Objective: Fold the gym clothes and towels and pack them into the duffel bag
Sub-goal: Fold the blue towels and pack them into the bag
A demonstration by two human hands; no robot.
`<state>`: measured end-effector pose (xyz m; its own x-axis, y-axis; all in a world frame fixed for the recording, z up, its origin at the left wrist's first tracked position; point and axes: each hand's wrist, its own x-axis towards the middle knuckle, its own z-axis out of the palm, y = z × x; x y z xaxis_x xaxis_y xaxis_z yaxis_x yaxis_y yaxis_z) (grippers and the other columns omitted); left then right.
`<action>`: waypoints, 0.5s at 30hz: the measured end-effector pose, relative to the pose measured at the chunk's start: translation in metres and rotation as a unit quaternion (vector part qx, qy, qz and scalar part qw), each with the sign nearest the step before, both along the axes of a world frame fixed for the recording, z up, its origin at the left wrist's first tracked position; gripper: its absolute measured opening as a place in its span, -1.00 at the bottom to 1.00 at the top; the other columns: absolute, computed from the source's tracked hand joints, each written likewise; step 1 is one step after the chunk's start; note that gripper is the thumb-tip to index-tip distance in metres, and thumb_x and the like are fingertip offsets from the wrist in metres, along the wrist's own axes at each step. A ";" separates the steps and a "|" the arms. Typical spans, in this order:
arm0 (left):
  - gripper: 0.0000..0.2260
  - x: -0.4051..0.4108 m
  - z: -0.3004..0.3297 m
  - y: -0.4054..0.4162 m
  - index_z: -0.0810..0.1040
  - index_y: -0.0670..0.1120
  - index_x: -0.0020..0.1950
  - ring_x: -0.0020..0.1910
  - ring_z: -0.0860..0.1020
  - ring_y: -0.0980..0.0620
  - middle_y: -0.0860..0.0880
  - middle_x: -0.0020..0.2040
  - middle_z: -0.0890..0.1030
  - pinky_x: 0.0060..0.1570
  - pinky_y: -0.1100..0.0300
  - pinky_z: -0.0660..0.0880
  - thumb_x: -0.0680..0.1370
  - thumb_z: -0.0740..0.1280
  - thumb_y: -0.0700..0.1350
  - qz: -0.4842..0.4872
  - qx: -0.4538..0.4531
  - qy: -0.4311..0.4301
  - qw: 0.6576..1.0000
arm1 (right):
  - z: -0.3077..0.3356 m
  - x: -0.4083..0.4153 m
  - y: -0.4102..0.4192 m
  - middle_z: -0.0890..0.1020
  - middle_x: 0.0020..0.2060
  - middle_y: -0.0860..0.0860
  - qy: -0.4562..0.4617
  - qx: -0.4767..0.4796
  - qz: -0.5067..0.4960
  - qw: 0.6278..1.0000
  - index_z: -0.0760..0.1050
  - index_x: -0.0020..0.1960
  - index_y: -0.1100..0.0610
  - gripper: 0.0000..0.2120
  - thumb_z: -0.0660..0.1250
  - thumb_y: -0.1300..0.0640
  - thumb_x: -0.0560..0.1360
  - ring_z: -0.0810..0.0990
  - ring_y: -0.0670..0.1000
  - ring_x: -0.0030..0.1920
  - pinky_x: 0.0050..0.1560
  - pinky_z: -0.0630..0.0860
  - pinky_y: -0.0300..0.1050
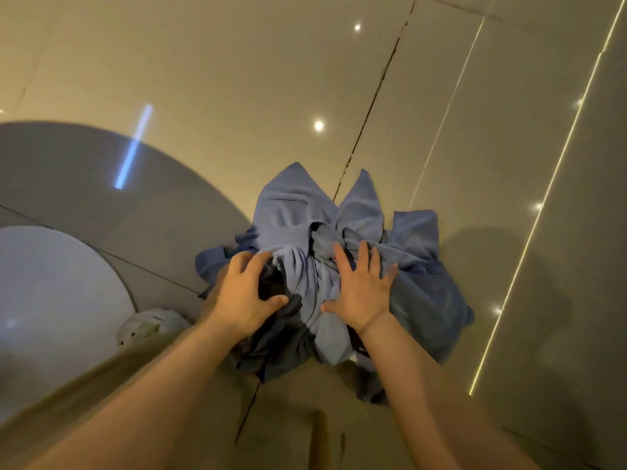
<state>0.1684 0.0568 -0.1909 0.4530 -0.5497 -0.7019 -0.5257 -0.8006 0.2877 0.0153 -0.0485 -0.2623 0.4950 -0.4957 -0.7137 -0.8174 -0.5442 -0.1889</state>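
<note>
While the blue cloth bundle (339, 252) lies on the glossy tiled floor (237, 79) in front of me, my right hand (364, 293) presses flat on it with fingers spread, and my left hand (246, 293) curls over darker clothes (281, 347) at its side. I judge the fabric soft, light and loose. Better to take it at the knot or corners. I see no duffel bag.

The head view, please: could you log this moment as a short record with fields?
surface: glossy tiled floor
pile: blue cloth bunched over dark garments, unfolded
left hand: fingers curled into the pile's left side
right hand: flat, fingers spread, pressing on the blue cloth
duffel bag: not in view
nearby: pale crumpled item left of the pile
</note>
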 end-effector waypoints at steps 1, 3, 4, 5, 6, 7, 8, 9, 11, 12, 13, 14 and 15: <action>-0.26 0.003 -0.007 -0.003 0.16 0.03 0.53 0.47 0.14 -0.15 -0.09 0.52 0.12 0.39 0.00 0.22 0.46 0.46 0.06 -0.032 0.010 -0.007 0.999 | -0.005 0.003 -0.005 -0.17 0.53 0.20 0.008 0.016 -0.007 1.000 -0.32 0.53 -0.08 0.04 0.37 -0.28 0.40 -0.10 0.26 0.52 0.39 -0.02 0.40; -0.14 0.007 -0.023 -0.014 0.02 0.09 0.56 0.53 -0.02 -0.13 -0.07 0.57 -0.04 0.44 -0.08 0.15 0.42 0.46 0.15 -0.092 0.030 -0.007 0.995 | -0.013 0.007 -0.013 -0.06 0.53 0.18 0.000 0.027 -0.020 0.999 -0.31 0.53 -0.10 0.01 0.37 -0.25 0.42 0.07 0.24 0.50 0.37 0.12 0.31; -0.08 0.008 -0.031 -0.021 -0.06 0.11 0.57 0.54 -0.10 -0.13 -0.05 0.58 -0.12 0.46 -0.12 0.10 0.41 0.46 0.18 -0.108 0.036 0.004 0.993 | -0.016 0.010 -0.016 0.03 0.52 0.17 -0.014 0.018 -0.022 1.000 -0.29 0.54 -0.10 -0.02 0.36 -0.22 0.44 0.16 0.23 0.47 0.35 0.18 0.27; -0.03 0.008 -0.040 -0.027 -0.12 0.12 0.57 0.55 -0.15 -0.13 -0.04 0.58 -0.16 0.47 -0.14 0.07 0.39 0.47 0.18 -0.119 0.040 0.022 0.992 | -0.018 0.011 -0.016 0.14 0.49 0.16 -0.029 0.002 -0.017 0.999 -0.27 0.54 -0.09 -0.07 0.34 -0.18 0.47 0.24 0.21 0.43 0.32 0.22 0.23; 0.01 0.007 -0.048 -0.033 -0.17 0.11 0.57 0.55 -0.14 -0.14 -0.05 0.58 -0.16 0.47 -0.15 0.06 0.38 0.49 0.16 -0.125 0.044 0.046 0.990 | -0.019 0.012 -0.016 0.26 0.44 0.15 -0.043 -0.012 -0.009 0.999 -0.24 0.55 -0.08 -0.12 0.32 -0.13 0.50 0.31 0.20 0.38 0.29 0.24 0.19; 0.03 0.004 -0.058 -0.037 -0.20 0.09 0.57 0.55 -0.06 -0.15 -0.07 0.58 -0.10 0.46 -0.13 0.10 0.38 0.51 0.13 -0.124 0.046 0.073 0.989 | -0.021 0.011 -0.015 0.36 0.37 0.13 -0.053 -0.017 -0.006 0.998 -0.21 0.55 -0.07 -0.16 0.30 -0.09 0.52 0.37 0.19 0.33 0.27 0.24 0.17; 0.04 0.002 -0.066 -0.039 -0.21 0.06 0.57 0.52 0.07 -0.17 -0.10 0.57 0.02 0.42 -0.12 0.19 0.39 0.52 0.07 -0.113 0.045 0.098 0.988 | -0.020 0.012 -0.013 0.43 0.31 0.12 -0.059 -0.015 -0.009 0.998 -0.19 0.55 -0.06 -0.20 0.28 -0.06 0.54 0.40 0.17 0.29 0.27 0.24 0.16; 0.04 -0.002 -0.072 -0.040 -0.20 0.03 0.57 0.47 0.21 -0.18 -0.14 0.53 0.16 0.36 -0.10 0.28 0.40 0.52 0.01 -0.097 0.041 0.114 0.988 | -0.019 0.010 -0.010 0.46 0.27 0.09 -0.061 -0.013 -0.014 0.998 -0.17 0.55 -0.06 -0.24 0.26 -0.04 0.55 0.41 0.15 0.28 0.27 0.22 0.15; -0.05 -0.010 -0.079 -0.038 -0.16 0.00 0.58 0.33 0.39 -0.20 -0.16 0.44 0.33 0.20 -0.07 0.42 0.44 0.47 -0.06 -0.077 0.039 0.086 0.993 | -0.018 0.006 -0.003 0.48 0.26 0.05 -0.066 -0.013 -0.015 0.998 -0.13 0.55 -0.06 -0.29 0.23 0.01 0.56 0.41 0.11 0.27 0.27 0.22 0.13; -0.12 -0.015 -0.079 -0.035 -0.12 -0.01 0.58 0.29 0.42 -0.20 -0.16 0.41 0.36 0.14 -0.06 0.45 0.47 0.43 -0.09 -0.081 0.037 0.060 0.994 | -0.017 0.002 0.001 0.48 0.26 0.04 -0.069 -0.012 -0.016 0.997 -0.11 0.55 -0.05 -0.30 0.23 0.03 0.56 0.41 0.10 0.26 0.26 0.22 0.13; -0.19 -0.020 -0.077 -0.032 -0.06 -0.02 0.58 0.26 0.43 -0.20 -0.15 0.39 0.38 0.09 -0.05 0.46 0.50 0.40 -0.11 -0.089 0.031 0.039 0.995 | -0.017 -0.001 0.006 0.49 0.24 0.04 -0.078 -0.012 -0.025 0.997 -0.06 0.55 -0.04 -0.30 0.26 0.06 0.55 0.43 0.11 0.24 0.26 0.24 0.16; -0.28 -0.025 -0.074 -0.030 0.04 -0.03 0.57 0.24 0.44 -0.19 -0.14 0.36 0.40 0.07 -0.05 0.46 0.51 0.37 -0.13 -0.098 0.025 0.025 0.995 | -0.016 -0.004 0.012 0.54 0.17 0.06 -0.103 -0.021 -0.041 0.994 0.05 0.55 -0.01 -0.29 0.33 0.11 0.50 0.48 0.13 0.17 0.23 0.28 0.20; -0.36 -0.028 -0.070 -0.027 0.15 -0.04 0.53 0.22 0.44 -0.18 -0.13 0.32 0.43 0.06 -0.03 0.46 0.52 0.35 -0.15 -0.107 0.024 0.015 0.994 | -0.014 -0.007 0.018 0.59 0.03 0.07 -0.137 -0.037 -0.057 0.988 0.20 0.50 0.03 -0.27 0.43 0.17 0.41 0.55 0.16 0.05 0.14 0.35 0.24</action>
